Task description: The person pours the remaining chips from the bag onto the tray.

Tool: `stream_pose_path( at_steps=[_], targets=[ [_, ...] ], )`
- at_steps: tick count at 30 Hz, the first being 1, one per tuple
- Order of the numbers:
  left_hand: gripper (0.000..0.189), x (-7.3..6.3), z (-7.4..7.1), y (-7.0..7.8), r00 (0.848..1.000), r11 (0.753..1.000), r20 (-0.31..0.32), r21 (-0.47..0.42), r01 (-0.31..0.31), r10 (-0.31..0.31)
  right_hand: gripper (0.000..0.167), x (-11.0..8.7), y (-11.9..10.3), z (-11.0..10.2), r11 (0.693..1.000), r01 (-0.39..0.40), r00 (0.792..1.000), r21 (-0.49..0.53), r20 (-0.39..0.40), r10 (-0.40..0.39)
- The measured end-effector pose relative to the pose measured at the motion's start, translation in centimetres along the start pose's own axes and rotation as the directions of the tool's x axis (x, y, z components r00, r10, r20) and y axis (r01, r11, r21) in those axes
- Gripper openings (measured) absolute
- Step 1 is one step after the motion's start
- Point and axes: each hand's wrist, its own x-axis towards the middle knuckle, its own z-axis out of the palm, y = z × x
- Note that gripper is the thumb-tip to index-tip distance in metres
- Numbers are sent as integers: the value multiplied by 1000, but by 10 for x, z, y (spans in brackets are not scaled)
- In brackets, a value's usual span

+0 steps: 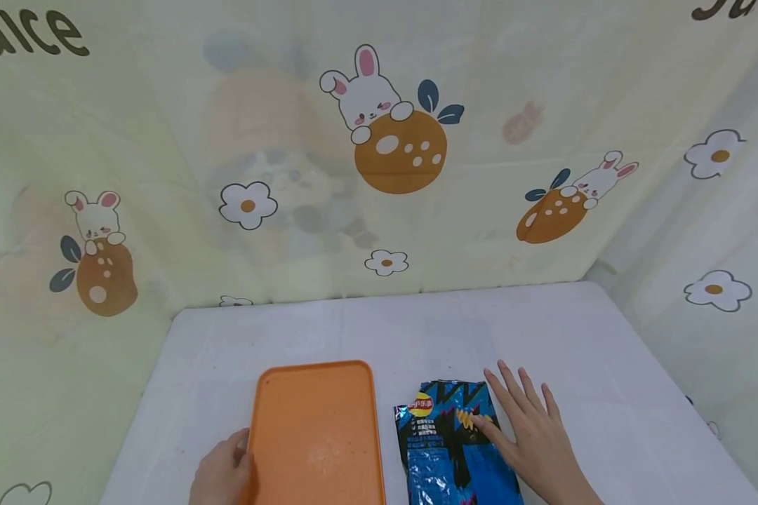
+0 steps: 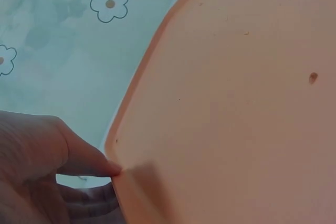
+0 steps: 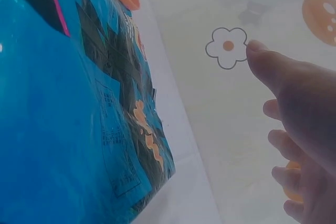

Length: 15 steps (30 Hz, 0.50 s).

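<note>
Near the front of the scene, a little left of the middle, lies a flat orange tray [image 1: 316, 428] with a low rim. Just right of it is a shiny blue and black bag [image 1: 431, 463] with a yellow label [image 1: 421, 405]. Another corner pokes out at the bag's left side, and it is hard to tell if that is a fold or a second bag. The left hand [image 1: 222, 468] pinches the tray by its left rim, with the thumb on the rim and other fingers at the outer side. That pinch is likely there to keep the tray from sliding. Most of the tray lies to the right of this grip. The right hand [image 1: 533, 438] is at the bag's right side, with its fingers straight and spread apart, and it grips nothing. The right wrist view shows a gap between its thumb and the bag, so the bag is left of the hand, near but not held. Each thing seems to be put close to one hand so that both are easy to reach. Under them is a white table [image 1: 290, 333]. Behind it, on the far side, hangs a pale cloth [image 1: 467, 238] with rabbits [image 1: 369, 98], brown fruit [image 1: 398, 175] and flowers [image 1: 248, 205].
</note>
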Motion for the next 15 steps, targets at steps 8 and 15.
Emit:
stream_pose_path(
  at_steps=[8, 15],
  targets=[
    [44, -4, 2, -1, 997, 998, -30, -6, -68, 68, 75, 1, -3, 0, 999, -32, 999, 17, 14, 32],
    [44, -5, 1, -1, 997, 997, -30, -6, -71, 70, 67, -3, -3, -3, 995, -93, 994, 36, 53, 91]
  ],
)
